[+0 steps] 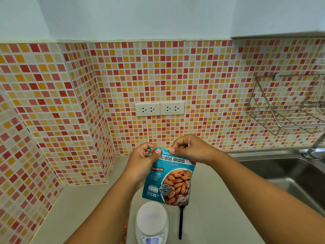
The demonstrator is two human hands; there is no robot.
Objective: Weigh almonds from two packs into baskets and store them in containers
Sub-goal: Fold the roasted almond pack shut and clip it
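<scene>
I hold a teal pack of roasted almonds upright in the air above the counter. My left hand pinches its top left corner between thumb and fingers. At the top edge, right of centre, my right hand pinches the pack with its thumb on the front. The pack's top looks sealed. Below it stands a white kitchen scale with a round bare platform and a lit display at the frame's bottom edge. No basket or container shows.
A thin black handle lies on the beige counter right of the scale. A steel sink with a tap sits at the right. A wire rack hangs on the tiled wall, with two socket plates behind the pack.
</scene>
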